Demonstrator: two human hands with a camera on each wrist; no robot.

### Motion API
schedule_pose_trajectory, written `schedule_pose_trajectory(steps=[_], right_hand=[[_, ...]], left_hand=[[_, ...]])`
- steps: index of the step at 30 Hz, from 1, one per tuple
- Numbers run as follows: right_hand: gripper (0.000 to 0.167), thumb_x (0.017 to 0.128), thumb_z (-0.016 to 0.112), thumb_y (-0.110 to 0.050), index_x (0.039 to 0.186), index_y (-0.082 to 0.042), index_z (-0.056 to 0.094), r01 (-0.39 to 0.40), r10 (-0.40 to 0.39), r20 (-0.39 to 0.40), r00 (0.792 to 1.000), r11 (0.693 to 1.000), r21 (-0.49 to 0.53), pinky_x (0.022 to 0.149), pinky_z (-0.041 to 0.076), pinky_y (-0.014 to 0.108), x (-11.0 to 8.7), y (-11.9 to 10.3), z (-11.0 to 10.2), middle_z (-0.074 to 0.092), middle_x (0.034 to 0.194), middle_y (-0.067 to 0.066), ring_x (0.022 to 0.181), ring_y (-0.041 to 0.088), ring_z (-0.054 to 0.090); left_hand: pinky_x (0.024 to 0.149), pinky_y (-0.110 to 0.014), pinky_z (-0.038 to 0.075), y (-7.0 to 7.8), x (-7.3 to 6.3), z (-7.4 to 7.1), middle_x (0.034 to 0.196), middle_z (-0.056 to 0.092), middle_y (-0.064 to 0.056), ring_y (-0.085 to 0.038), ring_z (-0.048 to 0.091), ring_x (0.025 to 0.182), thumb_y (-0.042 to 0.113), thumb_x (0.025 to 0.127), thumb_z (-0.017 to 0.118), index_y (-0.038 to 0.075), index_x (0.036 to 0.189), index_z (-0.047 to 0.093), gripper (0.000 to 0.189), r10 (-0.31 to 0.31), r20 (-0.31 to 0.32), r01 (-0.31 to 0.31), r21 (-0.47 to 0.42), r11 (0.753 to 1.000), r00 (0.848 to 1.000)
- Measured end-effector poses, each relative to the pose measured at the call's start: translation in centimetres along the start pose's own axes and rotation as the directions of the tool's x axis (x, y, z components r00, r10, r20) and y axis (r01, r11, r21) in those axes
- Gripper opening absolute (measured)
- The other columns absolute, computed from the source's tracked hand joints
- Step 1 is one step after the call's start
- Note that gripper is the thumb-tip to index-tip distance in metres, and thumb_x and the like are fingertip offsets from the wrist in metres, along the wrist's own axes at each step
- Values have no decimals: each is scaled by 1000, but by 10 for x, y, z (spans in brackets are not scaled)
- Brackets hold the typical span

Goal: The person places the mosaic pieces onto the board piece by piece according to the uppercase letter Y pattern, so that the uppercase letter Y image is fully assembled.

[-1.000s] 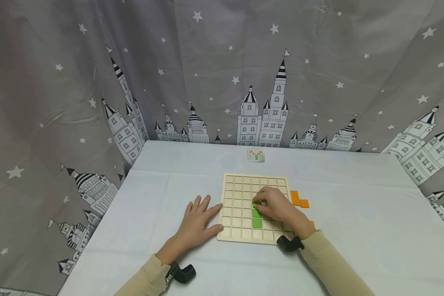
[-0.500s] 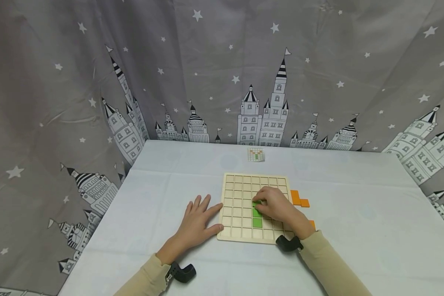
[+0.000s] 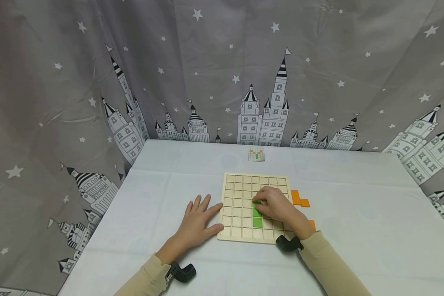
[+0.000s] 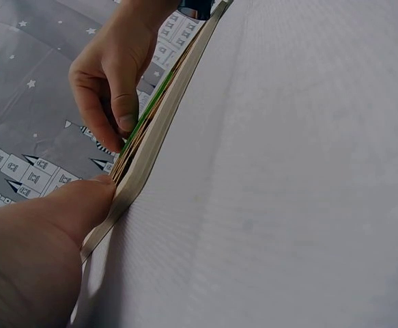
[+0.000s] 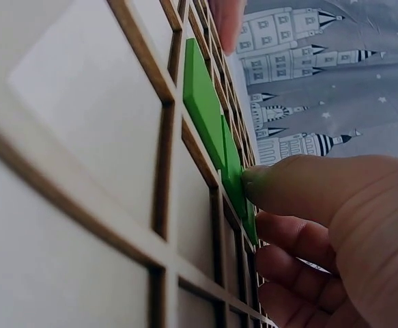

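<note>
A wooden grid board [image 3: 237, 193] lies on the white tabletop. My left hand [image 3: 196, 222] spreads its fingers at the board's left side, thumb and index fingertip on the rim. Over the middle of the board, my right hand [image 3: 277, 204] pinches a green square tile [image 3: 257, 203], partly covered by its fingers. Nearer me in the same column sit green tiles [image 3: 257, 222] in grid cells. The right wrist view shows the thumb [image 5: 287, 184] against the far end of the green row, with the nearest green tile [image 5: 203, 102] standing slightly proud of the grid.
Orange tiles [image 3: 295, 197] lie just right of the board, and another orange piece [image 3: 312, 224] shows partly behind the right wrist. A small card printed with a coloured grid [image 3: 256, 154] lies beyond the board. A grey castle-print curtain [image 3: 207, 61] hangs behind the table.
</note>
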State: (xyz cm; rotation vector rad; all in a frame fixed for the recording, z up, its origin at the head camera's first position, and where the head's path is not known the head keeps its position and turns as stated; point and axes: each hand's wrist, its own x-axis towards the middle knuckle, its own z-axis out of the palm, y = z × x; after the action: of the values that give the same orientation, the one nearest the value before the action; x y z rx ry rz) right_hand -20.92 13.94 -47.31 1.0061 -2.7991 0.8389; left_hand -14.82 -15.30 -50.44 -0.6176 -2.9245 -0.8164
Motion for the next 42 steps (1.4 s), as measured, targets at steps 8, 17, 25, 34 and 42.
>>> schedule_pose_trajectory(steps=[8,17,25,34,42], right_hand=[[15,89,73,-4,102,-5,80,10,-10,10,1000,1000,1,80,58,35,0,2,1,75,100,8,91,24,69],[16,90,73,-5,104,-5,80,-18,18,23,1000,1000,16,81,59,36,-1,-1,0,75,101,8,92,24,70],[17,90,73,-6,106,-5,80,-35,34,29,999,999,12,83,58,36,0,0,-1,75,103,8,94,23,70],[23,88,75,-7,110,-3,78,-117,118,-7,993,993,18,82,58,38,-5,5,-8,75,109,10,94,24,70],[22,85,78,-5,106,-2,78,-114,114,-86,990,994,3,72,54,31,-17,16,-17,75,101,9,80,18,64]], left_hand=[[118,-75,16,1,0,0,160,38,-29,-56,22,152,46,91,69,17,146,58,63,4,1,-4,1,1000,1000],[118,-75,16,1,0,1,160,37,-29,-56,21,152,46,91,69,17,146,57,63,2,4,-2,3,1000,1000],[117,-75,16,1,1,1,160,37,-29,-56,22,152,46,91,70,17,146,57,63,7,-2,-7,-1,1000,1000],[117,-75,16,1,1,1,160,37,-29,-56,21,152,46,91,70,17,146,58,63,8,-4,-8,0,1000,1000],[118,-75,16,-1,0,1,160,37,-28,-56,21,152,47,91,69,18,146,58,63,4,-6,-4,6,1000,1000]])
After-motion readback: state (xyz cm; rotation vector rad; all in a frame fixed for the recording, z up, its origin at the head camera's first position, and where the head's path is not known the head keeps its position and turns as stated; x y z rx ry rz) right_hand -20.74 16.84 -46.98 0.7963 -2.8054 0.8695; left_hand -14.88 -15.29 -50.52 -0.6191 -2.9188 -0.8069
